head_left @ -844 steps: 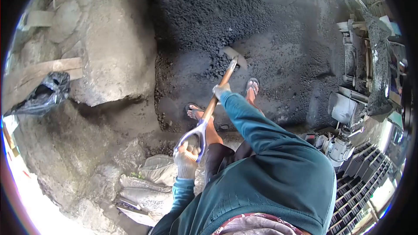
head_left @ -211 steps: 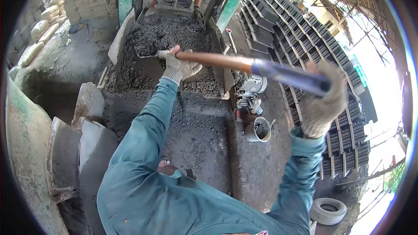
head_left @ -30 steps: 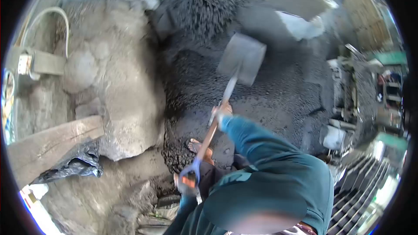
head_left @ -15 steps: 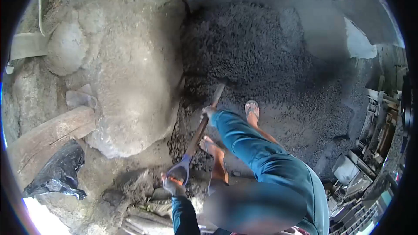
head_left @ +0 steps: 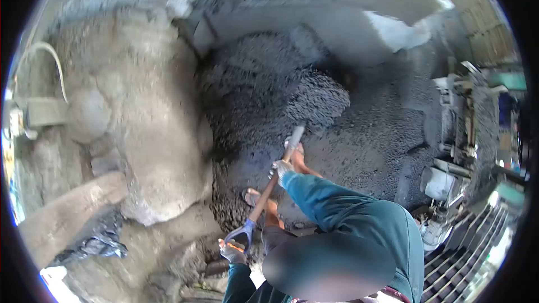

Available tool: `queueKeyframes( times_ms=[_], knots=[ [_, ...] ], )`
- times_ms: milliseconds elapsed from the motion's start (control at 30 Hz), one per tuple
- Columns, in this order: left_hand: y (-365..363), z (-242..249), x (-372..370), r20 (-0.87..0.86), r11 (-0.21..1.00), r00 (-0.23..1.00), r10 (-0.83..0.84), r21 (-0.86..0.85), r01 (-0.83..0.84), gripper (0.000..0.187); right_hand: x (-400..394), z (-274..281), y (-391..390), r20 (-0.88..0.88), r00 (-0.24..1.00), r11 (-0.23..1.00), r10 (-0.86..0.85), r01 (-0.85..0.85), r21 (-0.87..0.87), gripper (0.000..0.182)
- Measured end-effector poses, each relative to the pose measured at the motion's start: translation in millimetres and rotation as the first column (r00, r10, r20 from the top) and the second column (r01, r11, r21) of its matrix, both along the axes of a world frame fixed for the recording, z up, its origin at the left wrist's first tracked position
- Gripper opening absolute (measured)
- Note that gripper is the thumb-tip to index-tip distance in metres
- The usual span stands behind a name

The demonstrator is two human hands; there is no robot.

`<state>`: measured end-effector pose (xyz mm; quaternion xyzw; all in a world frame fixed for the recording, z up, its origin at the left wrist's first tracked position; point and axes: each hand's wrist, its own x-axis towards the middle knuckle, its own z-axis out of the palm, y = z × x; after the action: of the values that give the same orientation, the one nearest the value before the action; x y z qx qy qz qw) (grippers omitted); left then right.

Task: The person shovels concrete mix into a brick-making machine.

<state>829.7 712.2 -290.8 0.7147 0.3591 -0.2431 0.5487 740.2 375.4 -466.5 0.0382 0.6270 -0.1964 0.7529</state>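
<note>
A shovel (head_left: 262, 205) slants across the middle, its purple D-shaped handle low and its blade end up and to the right. Around the orange-edged grip of that handle, my left hand (head_left: 233, 252) is closed. My right hand (head_left: 282, 171) wraps the shaft below the blade. A heap of dark wet gravel mix (head_left: 317, 98) sits over the blade and hides it. Both hands look gloved or coated in grey. Bare skin and sandals show at my feet (head_left: 296, 151), beside the shaft.
A large pale rock (head_left: 163, 118) rises on the left, with a wooden beam (head_left: 84, 213) and a black plastic bag (head_left: 104, 241) below it. Dark gravel (head_left: 241, 78) covers the ground ahead. A white bucket (head_left: 438, 184) and a metal grate (head_left: 466, 247) stand at the right.
The shovel's blade end has come up from the dark gravel with a load on it and moved right. Both hands have shifted slightly right and down in view. The view has turned.
</note>
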Motion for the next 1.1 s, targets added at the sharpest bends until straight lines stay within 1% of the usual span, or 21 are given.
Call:
queueKeyframes(
  times_ms=[100, 133, 167, 267, 300, 333, 400, 467, 500, 533, 567, 600, 667, 733, 800, 900, 967, 1000, 1033, 1067, 1100],
  knots=[
    [-35, -5, 7, -0.024, 0.967, 0.970, -0.241, -0.086, 0.238, 0.063, -57, 49, -66, -0.061, 0.993, 0.990, -0.102, 0.095, -0.100, 0.008],
    [-54, -18, 14, -0.204, 0.973, 0.955, -0.217, -0.130, 0.193, 0.063, -81, 82, -87, -0.103, 0.986, 0.984, -0.134, 0.120, -0.136, 0.009],
    [-91, -16, 15, -0.231, 0.959, 0.947, -0.223, -0.226, 0.170, 0.060, -97, 143, -119, -0.071, 0.970, 0.962, -0.231, 0.216, -0.169, 0.012],
    [-241, 30, 10, -0.193, 0.909, 0.916, -0.350, -0.305, 0.283, 0.053, -176, 167, -203, -0.046, 0.967, 0.826, -0.249, 0.188, -0.531, 0.011],
    [-276, 26, 19, -0.199, 0.823, 0.851, -0.486, -0.433, 0.369, 0.050, -190, 236, -233, 0.045, 0.942, 0.794, -0.333, 0.306, -0.525, 0.016],
    [-343, 108, -1, -0.135, 0.755, 0.829, -0.543, -0.510, 0.412, 0.049, -203, 314, -263, 0.136, 0.901, 0.752, -0.412, 0.420, -0.508, 0.021],
    [-437, 196, -36, 0.206, 0.611, 0.792, -0.575, -0.535, 0.583, 0.052, -248, 381, -323, 0.309, 0.841, 0.580, -0.443, 0.532, -0.617, 0.023],
    [-499, 236, -46, 0.560, 0.162, 0.557, -0.613, -0.601, 0.782, 0.045, -299, 433, -376, 0.499, 0.719, 0.364, -0.483, 0.684, -0.633, 0.016],
    [-527, 272, -66, 0.757, 0.054, 0.452, -0.471, -0.487, 0.872, 0.031, -319, 468, -388, 0.500, 0.687, 0.264, -0.527, 0.692, -0.672, 0.007],
    [-546, 309, -86, 0.971, -0.008, 0.038, -0.234, -0.041, 0.999, 0.017, -341, 499, -391, 0.546, 0.701, 0.144, -0.458, 0.665, -0.733, 0.008],
    [-565, 306, -104, 0.984, -0.092, 0.090, -0.153, -0.105, 0.990, 0.015, -374, 511, -407, 0.679, 0.589, 0.089, -0.438, 0.780, -0.620, 0.017],
    [-596, 313, -127, 0.972, -0.186, 0.051, 0.229, -0.008, 0.983, 0.024, -404, 524, -412, 0.613, 0.644, 0.076, -0.458, 0.715, -0.695, 0.019],
    [-592, 408, -159, 0.739, -0.189, -0.512, 0.438, 0.632, 0.751, 0.041, -460, 536, -392, 0.685, 0.638, -0.001, -0.351, 0.731, -0.682, 0.016],
    [-583, 404, -199, 0.624, -0.128, -0.502, 0.599, 0.693, 0.709, 0.043, -505, 519, -361, 0.568, 0.646, -0.010, -0.510, 0.656, -0.755, 0.006],
    [-559, 364, -214, 0.482, -0.152, -0.646, 0.592, 0.854, 0.498, 0.042, -510, 499, -320, 0.458, 0.630, 0.029, -0.628, 0.607, -0.794, 0.007],
    [-508, 302, -201, 0.668, -0.258, -0.522, 0.530, 0.714, 0.651, 0.041, -474, 476, -264, 0.351, 0.671, 0.070, -0.653, 0.515, -0.854, 0.013],
    [-467, 291, -170, 0.797, -0.397, -0.468, 0.382, 0.599, 0.696, 0.041, -443, 475, -243, 0.416, 0.735, 0.190, -0.536, 0.584, -0.789, 0.016],
    [-448, 289, -150, 0.873, -0.472, -0.391, 0.290, 0.486, 0.736, 0.039, -425, 476, -240, 0.507, 0.754, 0.159, -0.418, 0.609, -0.777, 0.018],
    [-424, 275, -129, 0.949, -0.555, -0.288, 0.131, 0.311, 0.771, 0.039, -404, 476, -236, 0.584, 0.759, 0.143, -0.288, 0.637, -0.757, 0.019],
    [-394, 286, -122, 0.991, -0.445, -0.119, -0.069, 0.076, 0.892, 0.036, -382, 479, -235, 0.590, 0.779, 0.145, -0.211, 0.622, -0.769, 0.020],
    [-369, 299, -108, 0.854, -0.560, 0.142, -0.500, -0.444, 0.700, 0.041, -364, 476, -236, 0.603, 0.779, 0.166, -0.172, 0.626, -0.762, 0.020]
  ],
)
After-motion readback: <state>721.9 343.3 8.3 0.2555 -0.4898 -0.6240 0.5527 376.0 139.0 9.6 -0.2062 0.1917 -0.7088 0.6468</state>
